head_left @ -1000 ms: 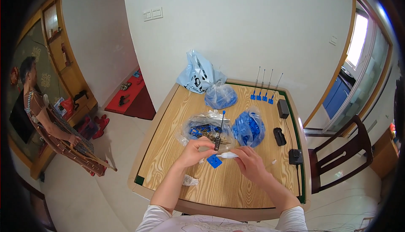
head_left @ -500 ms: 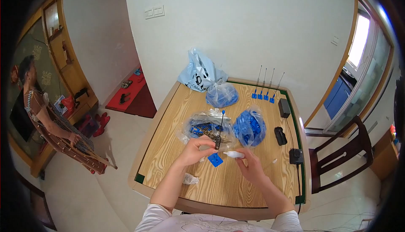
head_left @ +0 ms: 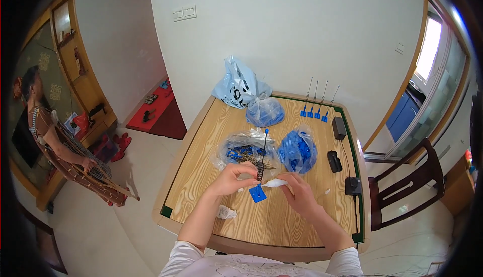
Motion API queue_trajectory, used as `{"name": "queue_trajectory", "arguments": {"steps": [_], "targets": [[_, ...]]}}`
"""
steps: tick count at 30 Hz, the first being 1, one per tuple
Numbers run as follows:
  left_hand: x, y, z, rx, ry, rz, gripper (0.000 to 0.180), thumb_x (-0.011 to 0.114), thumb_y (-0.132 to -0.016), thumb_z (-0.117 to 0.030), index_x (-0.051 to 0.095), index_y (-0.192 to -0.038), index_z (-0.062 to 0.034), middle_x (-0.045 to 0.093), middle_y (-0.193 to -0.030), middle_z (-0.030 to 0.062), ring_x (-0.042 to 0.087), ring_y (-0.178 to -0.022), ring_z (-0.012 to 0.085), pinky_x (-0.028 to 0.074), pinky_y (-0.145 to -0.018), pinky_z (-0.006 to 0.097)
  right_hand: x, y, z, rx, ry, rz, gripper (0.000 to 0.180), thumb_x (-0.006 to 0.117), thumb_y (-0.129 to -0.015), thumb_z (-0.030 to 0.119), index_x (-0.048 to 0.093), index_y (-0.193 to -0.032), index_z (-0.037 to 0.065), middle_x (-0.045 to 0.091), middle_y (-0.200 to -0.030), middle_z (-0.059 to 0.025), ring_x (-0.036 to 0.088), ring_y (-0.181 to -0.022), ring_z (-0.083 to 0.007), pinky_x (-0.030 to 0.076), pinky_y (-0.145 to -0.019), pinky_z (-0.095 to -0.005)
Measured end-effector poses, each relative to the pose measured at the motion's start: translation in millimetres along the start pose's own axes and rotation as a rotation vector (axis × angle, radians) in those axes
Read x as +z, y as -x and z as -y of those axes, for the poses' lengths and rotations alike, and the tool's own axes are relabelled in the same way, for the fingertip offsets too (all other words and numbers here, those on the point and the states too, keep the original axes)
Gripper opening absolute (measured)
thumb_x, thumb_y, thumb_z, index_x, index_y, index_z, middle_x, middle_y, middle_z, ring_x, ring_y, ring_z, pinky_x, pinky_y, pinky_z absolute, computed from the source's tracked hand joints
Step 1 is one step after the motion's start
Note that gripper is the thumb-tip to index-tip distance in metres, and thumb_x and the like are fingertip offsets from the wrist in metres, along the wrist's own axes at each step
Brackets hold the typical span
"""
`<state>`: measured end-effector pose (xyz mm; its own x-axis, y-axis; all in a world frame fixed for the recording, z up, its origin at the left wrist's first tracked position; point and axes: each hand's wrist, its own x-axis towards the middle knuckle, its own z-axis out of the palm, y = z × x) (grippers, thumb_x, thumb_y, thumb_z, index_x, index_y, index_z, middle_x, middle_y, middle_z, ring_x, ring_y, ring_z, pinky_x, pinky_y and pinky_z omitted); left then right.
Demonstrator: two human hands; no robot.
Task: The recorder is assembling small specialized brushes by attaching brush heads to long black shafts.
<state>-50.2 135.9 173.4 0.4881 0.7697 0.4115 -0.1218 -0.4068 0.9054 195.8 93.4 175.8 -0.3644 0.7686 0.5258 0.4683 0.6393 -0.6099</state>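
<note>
Pinched between the fingers of my left hand (head_left: 233,179) is a dark coil spring with a thin rod (head_left: 264,148) standing upright, a blue bead at its top. Right below the spring is a small blue square base (head_left: 257,193); whether the two are joined is hard to tell. My right hand (head_left: 301,194) is closed round a small white squeeze bottle (head_left: 277,182). Its nozzle points left and reaches the spot where spring and base meet. Just beyond my hands lies an opened clear bag (head_left: 226,146) of springs and blue parts.
Two more clear bags of blue parts (head_left: 298,151) (head_left: 265,113) and a light blue plastic bag (head_left: 239,88) sit farther back. Several spring rods on blue bases (head_left: 314,116) stand far right, near black boxes (head_left: 339,128). Crumpled tissue (head_left: 227,212) lies near left. A person (head_left: 60,131) sits at left.
The bottle's nozzle has come left and up against the lower end of the spring. The blue base has shifted slightly toward me and turned a little.
</note>
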Motion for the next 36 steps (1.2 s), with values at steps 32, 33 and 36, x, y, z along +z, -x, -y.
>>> {"name": "queue_trajectory", "arguments": {"steps": [32, 33, 36], "targets": [[4.4, 1.8, 6.2, 0.003, -0.046, -0.183, 0.014, 0.076, -0.073, -0.001, 0.068, -0.085, -0.0015, 0.065, -0.086, 0.005, 0.059, -0.082, 0.0149, 0.046, -0.077, 0.028, -2.2, -2.0, 9.9, -0.058, 0.113, -0.033, 0.027, 0.062, -0.084, 0.006, 0.057, -0.111, 0.007, 0.059, -0.104, -0.0116, 0.058, -0.096, -0.0334, 0.049, -0.079, -0.0399], [5.0, 2.4, 7.2, 0.001, -0.045, -0.184, 0.014, 0.076, -0.073, -0.001, 0.068, -0.085, -0.0015, 0.065, -0.086, 0.005, 0.059, -0.082, 0.0149, 0.046, -0.077, 0.028, -2.0, -2.0, 9.8, -0.056, 0.112, -0.032, 0.027, 0.062, -0.084, 0.006, 0.057, -0.111, 0.007, 0.059, -0.104, -0.0116, 0.058, -0.096, -0.0334, 0.049, -0.079, -0.0399], [8.2, 0.5, 7.0, 0.024, -0.119, -0.263, 0.014, 0.076, -0.074, -0.002, 0.068, -0.084, -0.0014, 0.065, -0.086, 0.0052, 0.059, -0.08, 0.0144, 0.046, -0.075, 0.028, -2.5, -2.1, 8.8, -0.068, 0.149, -0.065, 0.027, 0.062, -0.084, 0.005, 0.057, -0.111, 0.007, 0.059, -0.102, -0.0122, 0.057, -0.094, -0.0332, 0.048, -0.078, -0.0394]]}}
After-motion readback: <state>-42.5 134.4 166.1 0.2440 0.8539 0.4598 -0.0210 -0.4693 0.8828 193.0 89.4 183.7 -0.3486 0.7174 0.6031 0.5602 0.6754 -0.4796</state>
